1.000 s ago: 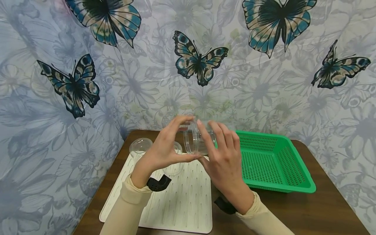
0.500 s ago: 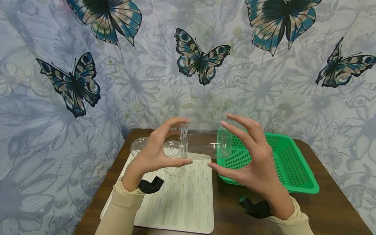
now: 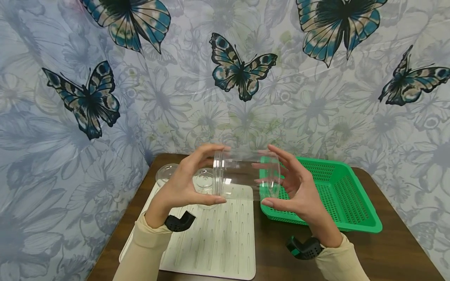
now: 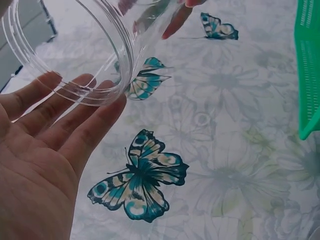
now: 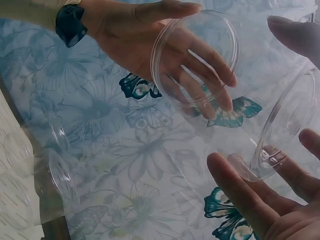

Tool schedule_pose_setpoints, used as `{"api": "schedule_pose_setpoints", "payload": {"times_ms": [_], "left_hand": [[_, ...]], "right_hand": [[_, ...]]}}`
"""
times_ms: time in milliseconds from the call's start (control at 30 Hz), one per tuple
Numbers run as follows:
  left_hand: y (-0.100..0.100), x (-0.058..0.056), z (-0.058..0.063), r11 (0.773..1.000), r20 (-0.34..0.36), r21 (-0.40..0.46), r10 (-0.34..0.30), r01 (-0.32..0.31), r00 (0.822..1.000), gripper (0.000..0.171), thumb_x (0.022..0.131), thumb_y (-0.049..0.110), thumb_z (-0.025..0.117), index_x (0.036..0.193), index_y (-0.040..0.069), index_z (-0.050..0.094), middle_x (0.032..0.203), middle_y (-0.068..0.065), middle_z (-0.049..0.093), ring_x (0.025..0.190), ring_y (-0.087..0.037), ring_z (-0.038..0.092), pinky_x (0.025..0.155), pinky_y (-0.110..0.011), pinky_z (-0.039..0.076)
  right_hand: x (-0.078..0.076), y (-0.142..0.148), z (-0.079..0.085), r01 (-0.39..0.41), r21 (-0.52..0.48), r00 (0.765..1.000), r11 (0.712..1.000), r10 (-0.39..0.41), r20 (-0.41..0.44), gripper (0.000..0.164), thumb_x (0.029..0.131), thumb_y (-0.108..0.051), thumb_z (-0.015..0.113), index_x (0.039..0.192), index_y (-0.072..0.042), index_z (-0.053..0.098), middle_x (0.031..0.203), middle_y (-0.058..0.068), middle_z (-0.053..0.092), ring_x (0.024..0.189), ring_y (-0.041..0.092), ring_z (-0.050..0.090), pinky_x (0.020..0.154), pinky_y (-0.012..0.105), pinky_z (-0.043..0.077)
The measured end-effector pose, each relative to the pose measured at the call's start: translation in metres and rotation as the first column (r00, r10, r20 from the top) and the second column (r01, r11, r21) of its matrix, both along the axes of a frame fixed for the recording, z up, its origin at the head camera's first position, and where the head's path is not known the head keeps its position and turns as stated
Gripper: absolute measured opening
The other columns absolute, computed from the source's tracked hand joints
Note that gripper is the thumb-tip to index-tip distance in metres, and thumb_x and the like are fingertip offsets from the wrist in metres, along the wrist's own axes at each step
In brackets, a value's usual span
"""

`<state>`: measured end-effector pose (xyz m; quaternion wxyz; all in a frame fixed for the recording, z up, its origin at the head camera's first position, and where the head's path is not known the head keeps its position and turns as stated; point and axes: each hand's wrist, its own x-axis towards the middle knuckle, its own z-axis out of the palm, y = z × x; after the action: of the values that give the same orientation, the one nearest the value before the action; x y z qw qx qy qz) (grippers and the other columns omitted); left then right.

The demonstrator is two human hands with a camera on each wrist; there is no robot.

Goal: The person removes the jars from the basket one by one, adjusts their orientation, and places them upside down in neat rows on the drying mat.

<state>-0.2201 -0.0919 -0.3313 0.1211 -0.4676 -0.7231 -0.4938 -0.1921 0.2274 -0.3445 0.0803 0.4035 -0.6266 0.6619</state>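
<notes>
A clear plastic jar [image 3: 242, 175] lies sideways in the air between both hands, above the drying mat [image 3: 218, 242]. My left hand [image 3: 181, 185] grips its ringed left end, with the thumb below and fingers above. In the left wrist view, fingertips of the left hand [image 4: 45, 145] rest along the round ridged rim [image 4: 95, 97]. My right hand [image 3: 304, 191] holds the other end, thumb low and fingers behind the clear wall. The right wrist view shows that hand's fingers [image 5: 245, 195] about the jar's base [image 5: 290, 120]. Whether a lid covers the ringed end, I cannot tell.
Two more clear round containers, one at the mat's far left corner [image 3: 166, 173] and one beside it [image 3: 205, 178], are partly behind my left hand. A green perforated basket [image 3: 358, 195] stands on the brown table [image 3: 393, 249] at right. Butterfly-patterned cloth [image 3: 175, 117] hangs behind.
My right hand drew away from the ringed end toward the right, was spread apart from the jar, and now holds its base end. The left hand shifted slightly left, keeping its grip.
</notes>
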Motion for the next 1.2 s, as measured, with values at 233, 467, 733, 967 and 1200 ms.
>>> {"api": "schedule_pose_setpoints", "payload": {"times_ms": [233,467,733,967,1200], "left_hand": [[0.002,0.0,-0.001,0.999,-0.01,0.014,-0.03,0.03,1.0,0.103,0.079,0.029,0.102,0.163,0.011,0.045,0.161,-0.008,0.053,0.147,-0.031,0.052,0.115,-0.049,0.051],[0.004,0.001,-0.001,1.0,-0.035,0.018,-0.023,0.024,0.999,0.103,0.086,0.052,0.093,0.165,0.009,0.043,0.163,-0.007,0.052,0.148,-0.031,0.052,0.114,-0.049,0.051],[-0.006,0.006,-0.019,1.0,0.029,0.008,0.014,-0.015,0.999,0.108,0.086,0.046,0.096,0.17,0.012,0.038,0.167,-0.008,0.05,0.149,-0.032,0.051,0.12,-0.048,0.045],[-0.024,0.017,-0.054,0.962,0.003,-0.144,0.235,-0.233,0.972,0.084,0.092,0.02,0.092,0.165,0.02,0.05,0.163,-0.001,0.053,0.149,-0.025,0.051,0.118,-0.054,0.046],[-0.042,0.031,-0.093,0.79,-0.272,-0.245,0.5,-0.562,0.822,0.059,0.099,0.024,0.084,0.151,0.008,0.063,0.149,-0.009,0.064,0.136,-0.033,0.063,0.108,-0.057,0.054]], "right_hand": [[-0.002,0.0,-0.004,-0.036,-0.06,0.999,0.998,0.035,-0.012,0.105,0.074,0.025,0.086,0.164,0.01,0.034,0.159,0.033,0.046,0.132,0.045,0.064,0.092,0.056,0.064],[0.0,0.003,-0.004,-0.022,-0.062,1.0,0.998,0.022,-0.002,0.106,0.073,0.027,0.084,0.165,0.01,0.035,0.159,0.033,0.047,0.132,0.045,0.064,0.091,0.058,0.063],[0.0,0.004,-0.006,-0.042,-0.06,0.999,0.997,0.042,-0.004,0.104,0.075,0.026,0.083,0.165,0.01,0.034,0.16,0.033,0.046,0.133,0.045,0.063,0.092,0.056,0.063],[0.003,0.014,-0.007,-0.025,-0.093,1.0,0.995,0.026,0.004,0.103,0.076,0.027,0.081,0.165,0.011,0.033,0.157,0.037,0.046,0.132,0.046,0.064,0.094,0.055,0.063],[0.003,0.018,-0.006,-0.009,-0.092,1.0,0.996,0.01,0.012,0.101,0.078,0.027,0.079,0.166,0.01,0.033,0.157,0.039,0.044,0.133,0.044,0.064,0.095,0.057,0.062]]}}
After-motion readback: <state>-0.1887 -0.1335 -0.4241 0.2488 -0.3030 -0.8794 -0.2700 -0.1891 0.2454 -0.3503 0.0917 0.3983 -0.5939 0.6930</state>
